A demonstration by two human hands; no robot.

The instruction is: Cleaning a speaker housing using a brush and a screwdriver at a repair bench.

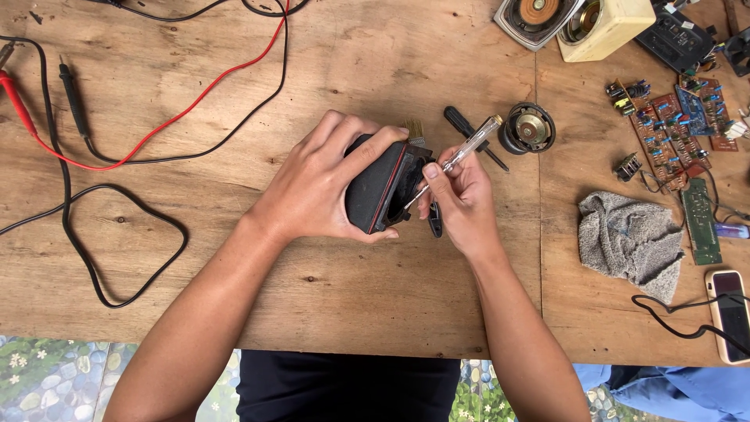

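Fingers of the left hand wrap tight over a black case, gripping it tilted on edge just above the table, open side turned toward the other hand so the inside can be reached. Right hand pinches a clear-handled screwdriver between thumb and fingertips, closed on the shaft low down for control; tip goes into the case opening, handle angled up and away. A second black-handled driver lies just behind, next to a brush partly hidden by the case. Small round speaker sits near, right of the tools. Farther right: grey rag, circuit boards, phone at the edge. Far left, red and black probe leads loop well apart from the work.
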